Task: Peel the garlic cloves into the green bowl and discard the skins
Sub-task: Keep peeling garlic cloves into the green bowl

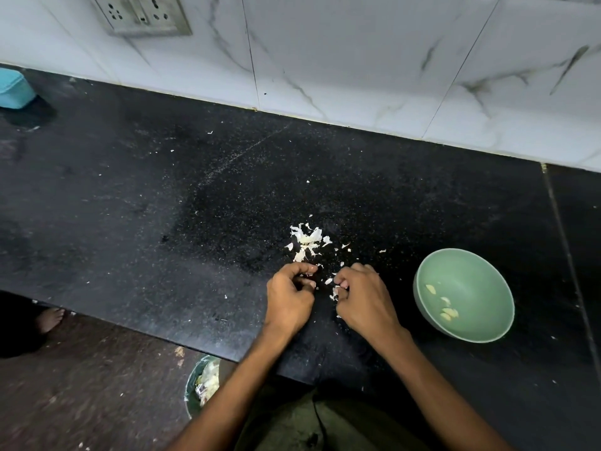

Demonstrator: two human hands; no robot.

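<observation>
Head view: left hand [289, 296] curled, contents hidden; right hand [361, 296] pinches garlic skin [335, 291]. Green bowl [481, 255] waits nearby for peeled cloves [449, 313].

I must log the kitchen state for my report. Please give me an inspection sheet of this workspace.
Surface: black counter, speckled with crumbs.
Job's things: green bowl holding peeled cloves; skin pile beyond the hands.
Clutter: blue container at far left.
Grippers: left hand curled, contents unclear; right hand pinches a skin scrap.
Cables: nothing seen.
Surroundings: marble wall, socket plate, bin on floor.
</observation>
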